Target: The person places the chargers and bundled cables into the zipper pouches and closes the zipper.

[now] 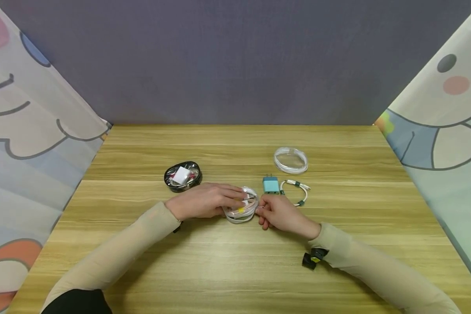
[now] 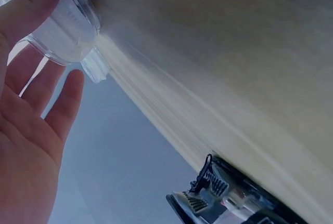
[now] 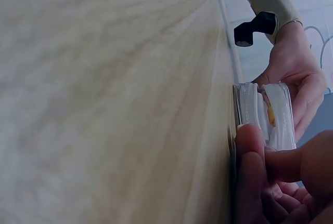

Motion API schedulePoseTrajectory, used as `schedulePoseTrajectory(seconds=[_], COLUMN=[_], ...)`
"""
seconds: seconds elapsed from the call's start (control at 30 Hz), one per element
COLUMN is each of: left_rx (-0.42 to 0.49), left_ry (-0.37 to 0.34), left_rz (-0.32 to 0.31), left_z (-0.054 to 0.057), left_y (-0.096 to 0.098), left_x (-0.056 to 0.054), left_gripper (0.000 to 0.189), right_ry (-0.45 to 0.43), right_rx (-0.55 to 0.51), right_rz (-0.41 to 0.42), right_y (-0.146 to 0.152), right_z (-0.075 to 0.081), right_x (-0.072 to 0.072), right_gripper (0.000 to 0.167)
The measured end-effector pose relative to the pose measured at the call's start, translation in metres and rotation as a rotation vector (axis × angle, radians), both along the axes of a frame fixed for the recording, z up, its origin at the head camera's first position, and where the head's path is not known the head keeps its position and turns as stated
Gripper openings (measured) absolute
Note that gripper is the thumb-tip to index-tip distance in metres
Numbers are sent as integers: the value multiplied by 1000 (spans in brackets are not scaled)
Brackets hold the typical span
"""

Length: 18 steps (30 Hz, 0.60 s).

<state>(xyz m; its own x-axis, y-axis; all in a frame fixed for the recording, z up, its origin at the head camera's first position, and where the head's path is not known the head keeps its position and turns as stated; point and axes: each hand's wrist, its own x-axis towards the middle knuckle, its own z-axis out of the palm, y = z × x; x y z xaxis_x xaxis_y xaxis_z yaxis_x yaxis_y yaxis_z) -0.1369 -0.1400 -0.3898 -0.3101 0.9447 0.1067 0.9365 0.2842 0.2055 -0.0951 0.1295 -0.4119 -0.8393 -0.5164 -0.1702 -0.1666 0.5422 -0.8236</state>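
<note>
Between your left hand (image 1: 209,200) and your right hand (image 1: 280,213) sits a clear pouch (image 1: 239,220) with a white rim, on the wooden table (image 1: 220,270). Your left hand holds it, thumb on one side and fingers on the other; your right thumb and forefinger pinch at its right end, though the exact part is hidden. Something yellow shows inside the pouch.

Under and around the pouch, the tabletop is pale yellow-brown, its grain running from side to side. To the pouch's left and a little beyond it lies a black-rimmed case (image 1: 178,189) with a white block in it. Beyond the pouch to the right you have a blue plug (image 1: 271,186), with a looped white cable (image 1: 292,182) bearing dark green bands just beside it. Farther past the pouch lies a white-rimmed oval (image 1: 296,170).

Well behind the pouch, a plain grey-purple backdrop (image 1: 239,61) rises at the table's far edge. To its left and right, cartoon-printed sheets flank you, the left sheet (image 1: 23,109) with an orange shape low down, the right sheet (image 1: 451,109) with a pink spot.
</note>
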Motion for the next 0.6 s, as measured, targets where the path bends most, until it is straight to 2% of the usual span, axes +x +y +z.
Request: schedulePoseTrajectory(seconds=[0.27,0.43,0.6], left_rx=[5,-23,-47], left_ry=[-74,-29,-17], left_rz=[-15,-49,-29], left_z=[1,0,1], left_y=[2,4,4], left_x=[-1,0,2], left_gripper=[67,70,68], right_ry=[32,-20,-52], right_rx=[29,-31,-21], right_rz=[-26,-23,3], right_y=[-4,-2,5], right_z=[-2,0,2], right_x=[-3,-4,-8], right_gripper=[18,18,19])
